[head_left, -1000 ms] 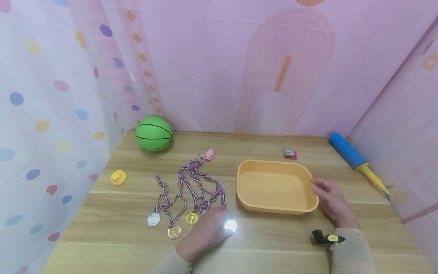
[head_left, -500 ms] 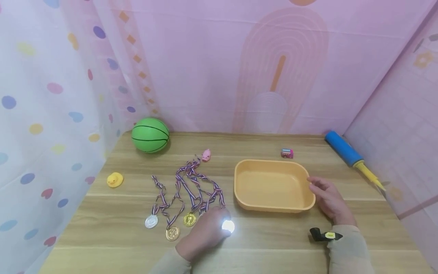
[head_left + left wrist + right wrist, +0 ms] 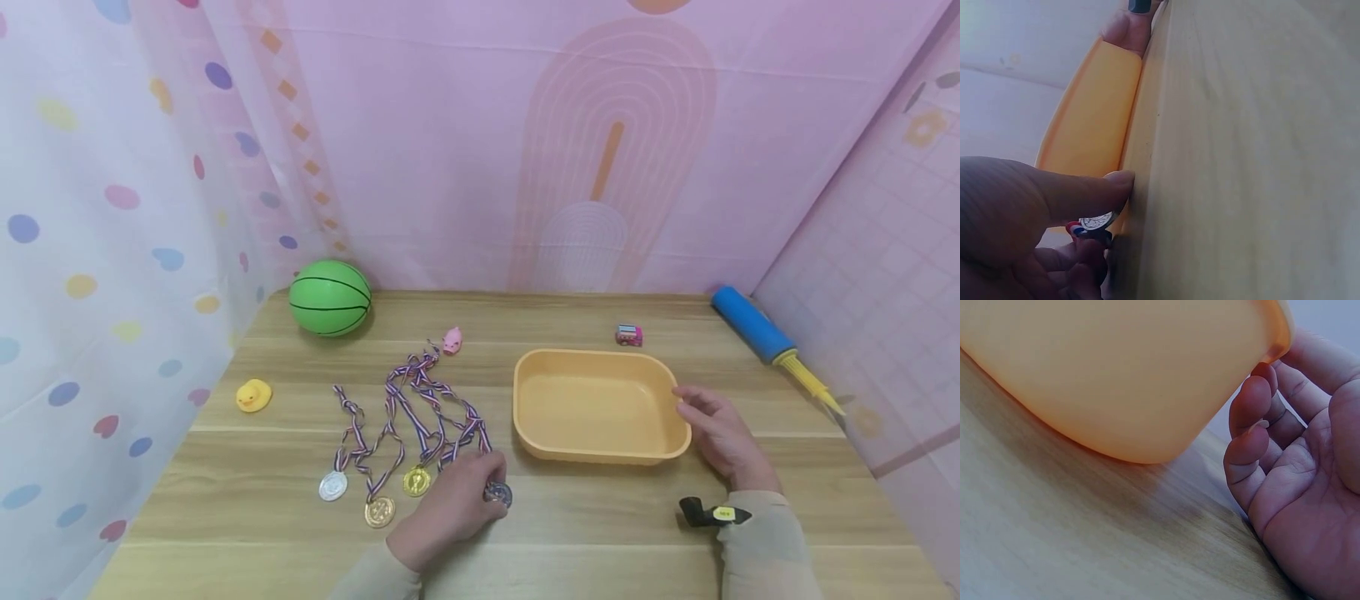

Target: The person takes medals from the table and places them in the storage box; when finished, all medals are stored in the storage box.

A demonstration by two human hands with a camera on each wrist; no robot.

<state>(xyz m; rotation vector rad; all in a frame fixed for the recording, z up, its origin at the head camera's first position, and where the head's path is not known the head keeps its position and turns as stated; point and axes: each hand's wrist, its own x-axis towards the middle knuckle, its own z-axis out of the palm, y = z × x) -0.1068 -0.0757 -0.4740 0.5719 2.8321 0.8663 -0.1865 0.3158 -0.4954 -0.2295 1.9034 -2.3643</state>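
My left hand (image 3: 457,497) pinches a silver medal (image 3: 498,493) between thumb and fingers, low over the wooden table. In the left wrist view, the medal's face (image 3: 1099,220) and a bit of its striped ribbon (image 3: 1074,229) show by the thumb. Its ribbon seems to run into a tangle of striped ribbons (image 3: 427,417). Left of this hand lie another silver medal (image 3: 333,485), a bronze-coloured one (image 3: 379,512) and a gold one (image 3: 417,481). My right hand (image 3: 726,439) touches the right rim of an orange plastic basin (image 3: 600,457) with relaxed, bent fingers (image 3: 1252,400).
A green ball (image 3: 330,297), a yellow rubber duck (image 3: 254,395), a pink toy pig (image 3: 452,340) and a small toy bus (image 3: 628,335) sit around the table. A blue and yellow hand pump (image 3: 776,346) lies at the right edge. Curtains enclose the table's back and sides.
The bright glare on the medal in my left hand has gone, and its dark face shows. The head view has shifted slightly. Both hands stay in nearly the same places.
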